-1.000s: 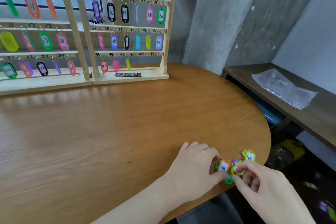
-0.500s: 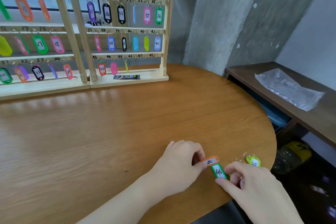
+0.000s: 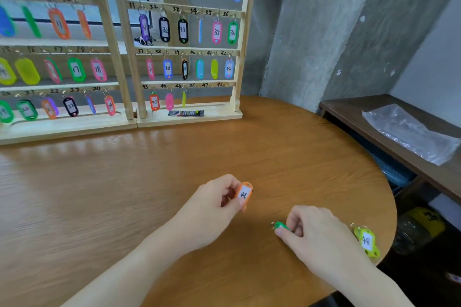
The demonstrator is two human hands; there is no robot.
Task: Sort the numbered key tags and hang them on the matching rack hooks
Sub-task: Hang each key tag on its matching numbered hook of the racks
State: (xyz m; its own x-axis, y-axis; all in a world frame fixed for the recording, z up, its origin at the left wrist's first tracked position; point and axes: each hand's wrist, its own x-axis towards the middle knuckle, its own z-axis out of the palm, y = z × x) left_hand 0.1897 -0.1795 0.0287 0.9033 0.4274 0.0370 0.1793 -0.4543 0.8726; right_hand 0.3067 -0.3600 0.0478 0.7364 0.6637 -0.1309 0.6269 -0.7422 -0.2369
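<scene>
Head view looks down on a round wooden worktop (image 3: 174, 182) with two hands near its front edge. The left hand (image 3: 212, 204) has its fingers (image 3: 225, 187) curled, pinching an orange key tag (image 3: 244, 193) whose white label reads what looks like 44; the tag is held upright just above the wood. The right hand (image 3: 314, 234) lies low on the worktop, its fingers bent round a green key tag (image 3: 281, 226), of which only one end and a bit of metal ring show past the thumb; its number is hidden. Just right of that hand, near the worktop's edge, a yellow-green key tag (image 3: 366, 242) marked 48 lies flat with its ring toward the rack. At the back stands a wooden key rack (image 3: 124, 57) in two panels, its rails numbered by hand and hung with coloured tags. On the bottom rail of the right panel, tags hang under 43, 44 and 45, while the hooks (image 3: 207, 85) under 46, 47 and 48 are bare. A small dark packet (image 3: 185, 113) lies on the rack's base. To the right, on a dark side shelf (image 3: 349, 112), lies a clear plastic bag (image 3: 409, 129)
</scene>
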